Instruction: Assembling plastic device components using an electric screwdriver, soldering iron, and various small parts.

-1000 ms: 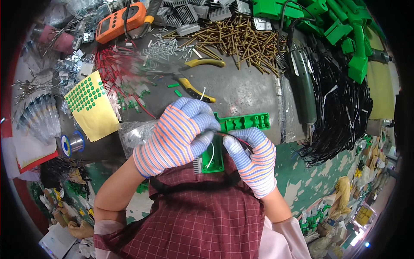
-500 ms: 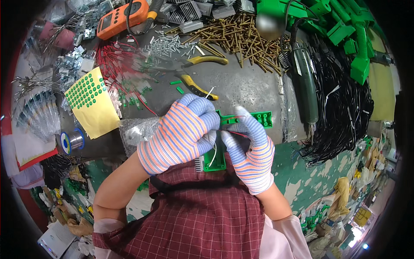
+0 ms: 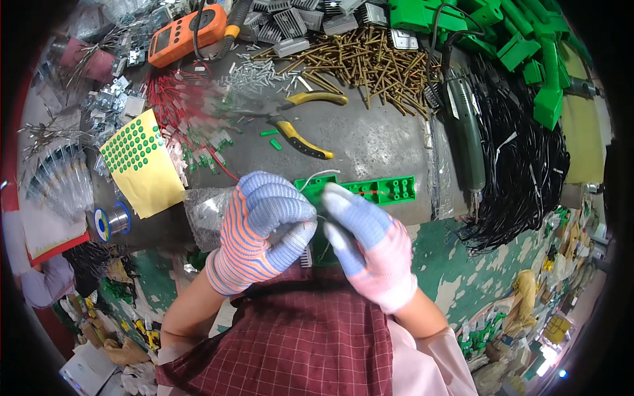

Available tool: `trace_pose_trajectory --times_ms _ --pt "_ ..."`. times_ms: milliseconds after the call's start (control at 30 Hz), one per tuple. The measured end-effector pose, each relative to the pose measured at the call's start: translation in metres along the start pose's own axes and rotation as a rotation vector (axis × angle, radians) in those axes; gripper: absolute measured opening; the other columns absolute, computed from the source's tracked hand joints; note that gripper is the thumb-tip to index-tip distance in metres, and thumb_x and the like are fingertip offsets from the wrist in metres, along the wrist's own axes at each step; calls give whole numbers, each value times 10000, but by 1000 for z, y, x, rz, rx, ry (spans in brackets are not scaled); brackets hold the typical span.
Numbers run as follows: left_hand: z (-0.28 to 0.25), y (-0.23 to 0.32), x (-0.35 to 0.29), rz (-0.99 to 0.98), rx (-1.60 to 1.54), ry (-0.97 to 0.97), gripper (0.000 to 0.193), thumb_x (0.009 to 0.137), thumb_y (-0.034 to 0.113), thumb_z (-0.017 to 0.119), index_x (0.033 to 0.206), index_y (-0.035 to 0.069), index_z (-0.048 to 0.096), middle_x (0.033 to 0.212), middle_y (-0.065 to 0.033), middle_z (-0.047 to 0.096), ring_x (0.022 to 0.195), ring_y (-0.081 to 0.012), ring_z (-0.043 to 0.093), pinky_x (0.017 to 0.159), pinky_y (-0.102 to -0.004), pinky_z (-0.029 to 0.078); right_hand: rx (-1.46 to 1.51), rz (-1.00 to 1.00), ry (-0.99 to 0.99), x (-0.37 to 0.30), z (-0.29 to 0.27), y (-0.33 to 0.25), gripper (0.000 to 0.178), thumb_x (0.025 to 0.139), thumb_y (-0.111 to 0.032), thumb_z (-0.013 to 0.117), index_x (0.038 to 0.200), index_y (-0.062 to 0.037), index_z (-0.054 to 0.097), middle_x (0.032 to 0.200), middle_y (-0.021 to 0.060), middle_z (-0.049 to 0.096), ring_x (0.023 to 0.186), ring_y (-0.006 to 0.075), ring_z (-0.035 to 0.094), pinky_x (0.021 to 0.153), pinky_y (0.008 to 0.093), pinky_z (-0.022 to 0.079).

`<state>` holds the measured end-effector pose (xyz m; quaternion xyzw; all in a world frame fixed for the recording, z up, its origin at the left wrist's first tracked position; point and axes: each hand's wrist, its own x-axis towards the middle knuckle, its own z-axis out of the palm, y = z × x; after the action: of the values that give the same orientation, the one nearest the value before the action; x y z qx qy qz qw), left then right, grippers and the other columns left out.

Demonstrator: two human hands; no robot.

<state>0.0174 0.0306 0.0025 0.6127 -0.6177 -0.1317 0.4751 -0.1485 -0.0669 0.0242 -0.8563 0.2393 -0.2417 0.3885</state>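
Observation:
A green plastic housing half (image 3: 406, 188) lies at the table's near edge, beneath my hands. An orange-red wire (image 3: 373, 192) runs inside its right arm, and a white wire (image 3: 321, 173) curves over its upper left. My left hand (image 3: 264, 221), in a striped knit glove, is closed with thumb and forefinger pinched on what looks like a thin wire over the housing. Close beside it, my right hand (image 3: 373, 247), gloved and slightly blurred, holds thumb and forefinger apart. The hands hide the housing's middle. A finned metal heat sink (image 3: 306, 257) shows below my left fingers.
Yellow-handled pliers (image 3: 304, 142) lie beyond the housing, near two small green pieces (image 3: 272, 138). Brass-coloured screws (image 3: 370, 63) pile up at the back. A screwdriver-like power tool (image 3: 467, 132) and black cables (image 3: 515, 158) lie right; a solder spool (image 3: 112, 221) and sticker sheet (image 3: 142, 165) left.
My right hand has drawn back a little down and left, its thumb and forefinger parting. My left hand has shifted left and lower. The white wire now curves over the housing's upper left.

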Motion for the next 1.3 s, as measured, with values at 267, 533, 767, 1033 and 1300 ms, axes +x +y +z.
trace_pose_trajectory --times_ms 267,533,767,1033,1300 --pt "10 15 -3 -590 -707 395 122 910 74 630 1030 51 626 932 -91 660 926 -208 632 848 -319 483 342 29 60 -4 13 29 156 843 -90 723 981 -42 669 848 108 687 761 282 669 707 358 528" --pt "18 -19 33 -186 141 -140 193 797 142 691 971 60 702 915 -139 676 860 -346 629 801 -408 487 423 154 156 -8 17 28 134 856 -84 717 966 -32 663 815 78 676 689 170 636 648 297 506" --pt "9 6 16 -803 -663 20 143 938 71 634 1067 8 643 940 -10 672 867 -47 592 772 -217 481 418 367 211 -1 22 14 92 844 -80 723 901 -32 670 734 68 667 638 157 634 619 285 507" --pt "0 3 19 -836 -826 58 105 912 68 654 1005 24 635 925 -5 671 821 -53 592 753 -213 480 375 400 149 13 25 8 83 840 -79 723 881 -25 674 724 79 673 624 153 637 608 291 508" --pt "-2 -5 16 -818 -817 -11 66 895 54 654 957 33 644 987 -32 644 923 -91 579 839 -261 467 404 362 118 12 28 11 79 843 -72 713 887 -17 676 717 91 667 617 179 641 603 296 507"
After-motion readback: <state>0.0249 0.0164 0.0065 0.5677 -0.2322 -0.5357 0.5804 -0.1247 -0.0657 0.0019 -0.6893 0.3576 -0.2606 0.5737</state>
